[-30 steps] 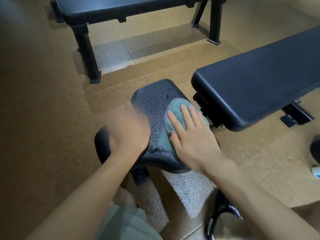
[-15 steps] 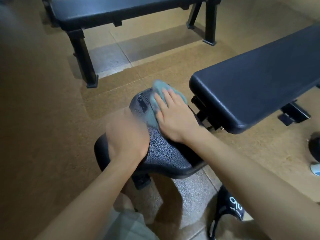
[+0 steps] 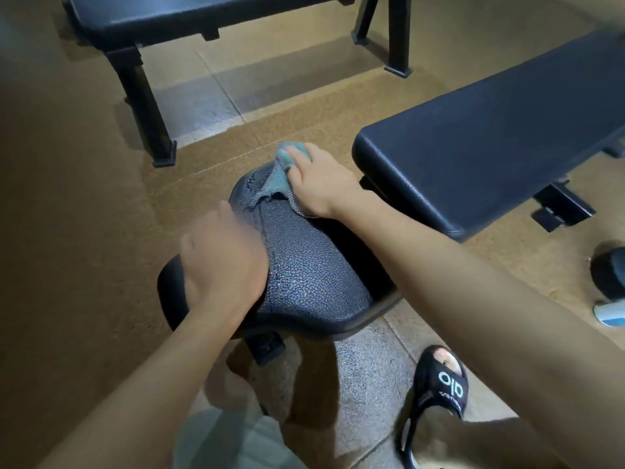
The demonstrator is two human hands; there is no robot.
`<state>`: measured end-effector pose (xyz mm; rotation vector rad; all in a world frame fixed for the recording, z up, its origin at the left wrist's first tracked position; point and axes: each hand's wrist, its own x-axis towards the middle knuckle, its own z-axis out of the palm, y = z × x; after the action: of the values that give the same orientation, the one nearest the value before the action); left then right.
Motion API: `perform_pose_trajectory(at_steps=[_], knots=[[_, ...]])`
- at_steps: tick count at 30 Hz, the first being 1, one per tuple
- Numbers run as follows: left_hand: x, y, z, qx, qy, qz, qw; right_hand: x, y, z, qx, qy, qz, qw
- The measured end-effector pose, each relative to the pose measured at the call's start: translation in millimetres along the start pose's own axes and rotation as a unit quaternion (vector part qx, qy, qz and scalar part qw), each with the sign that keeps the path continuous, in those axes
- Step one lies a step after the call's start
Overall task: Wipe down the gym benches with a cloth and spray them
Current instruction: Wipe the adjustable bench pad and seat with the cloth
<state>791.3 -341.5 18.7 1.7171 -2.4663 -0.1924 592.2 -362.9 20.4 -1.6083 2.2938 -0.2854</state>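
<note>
A black textured seat pad (image 3: 304, 279) of a gym bench lies in front of me, its near part wiped and droplets left at its far left corner. My right hand (image 3: 318, 182) presses a teal cloth (image 3: 279, 177) over the pad's far edge, fingers curled down round the cloth. My left hand (image 3: 220, 258) rests on the pad's left side, fingers wrapped over the edge. The long black backrest pad (image 3: 490, 130) stretches away to the right.
A second black flat bench (image 3: 189, 18) on metal legs stands at the back. A dark dumbbell (image 3: 608, 272) and a white-and-blue object (image 3: 612, 313) lie at the right edge. My foot in a black slide sandal (image 3: 439, 384) stands on the tan floor, lower right.
My right hand has slid the cloth from the pad's middle to its far edge, leaving the near surface wiped. My left hand has stayed on the pad's left side.
</note>
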Motion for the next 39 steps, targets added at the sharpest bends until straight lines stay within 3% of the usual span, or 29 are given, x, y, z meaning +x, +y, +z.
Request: perform_pose_trajectory(at_steps=[5, 9, 13, 19, 25, 29, 33, 35, 39], knots=[[0, 4, 0, 0.011, -0.008, -0.007, 1.0, -109, 46, -5, 0.133, -0.036, 0.136, 0.981], [-1, 5, -1, 0.015, -0.004, -0.007, 1.0, -210, 39, 12, 0.187, 0.043, 0.158, 0.969], [1, 7, -1, 0.017, -0.019, -0.014, 1.0, -178, 38, 11, 0.162, 0.045, 0.196, 0.966], [-1, 4, -3, 0.034, -0.027, 0.002, 0.999, -57, 35, -5, 0.162, -0.011, 0.152, 0.975], [-1, 4, -4, 0.028, -0.025, 0.002, 0.999, -196, 30, 9, 0.133, 0.064, 0.153, 0.977], [0, 3, -5, 0.011, -0.041, -0.002, 0.999, -164, 27, 4, 0.085, 0.041, 0.157, 0.983], [3, -19, -20, -0.091, -0.056, 0.027, 0.994, -57, 0, 2, 0.012, 0.031, 0.122, 0.992], [-1, -45, -25, -0.125, -0.054, -0.002, 0.991, -21, -28, 9, -0.049, 0.038, 0.095, 0.994], [-22, -78, -14, -0.264, -0.033, -0.087, 0.96, -52, -83, 39, -0.102, 0.017, -0.025, 0.994]])
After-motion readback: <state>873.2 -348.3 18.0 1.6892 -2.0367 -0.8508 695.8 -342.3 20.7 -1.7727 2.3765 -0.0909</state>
